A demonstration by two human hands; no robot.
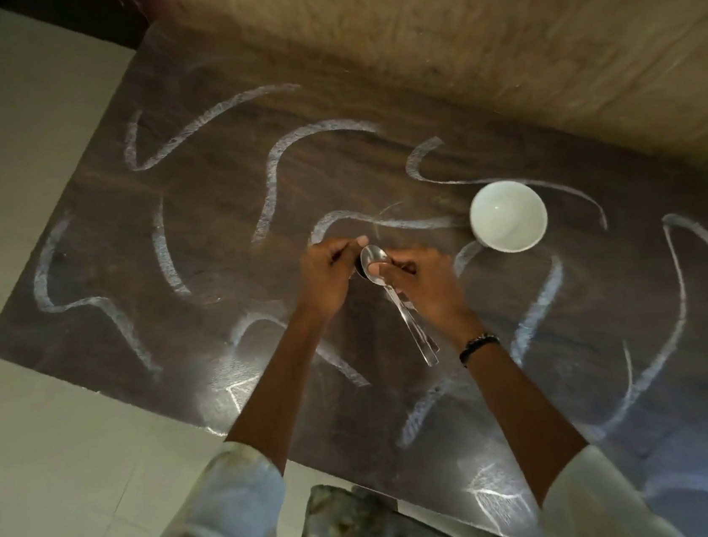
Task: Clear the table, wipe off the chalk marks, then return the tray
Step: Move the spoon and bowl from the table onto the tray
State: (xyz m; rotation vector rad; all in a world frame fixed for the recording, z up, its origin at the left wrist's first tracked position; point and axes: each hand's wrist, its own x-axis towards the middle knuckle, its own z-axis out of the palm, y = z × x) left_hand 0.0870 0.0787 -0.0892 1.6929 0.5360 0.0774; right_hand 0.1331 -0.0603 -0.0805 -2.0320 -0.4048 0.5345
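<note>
A dark wooden table [214, 222] is covered with several white wavy chalk marks [274, 167]. Over its middle, my right hand [424, 282] holds metal spoons [411, 323], bowls up by my fingertips and handles pointing down towards me. My left hand [326, 276] is closed right beside the spoon bowls, fingers touching them; whether it grips a spoon of its own I cannot tell. A white empty bowl [508, 216] stands on the table to the right of my hands. No tray is in view.
A light tiled floor [56, 456] lies left of and below the table. A beige wall [493, 31] runs along the table's far edge. My patterned sleeves and clothing [373, 531] fill the bottom of the view.
</note>
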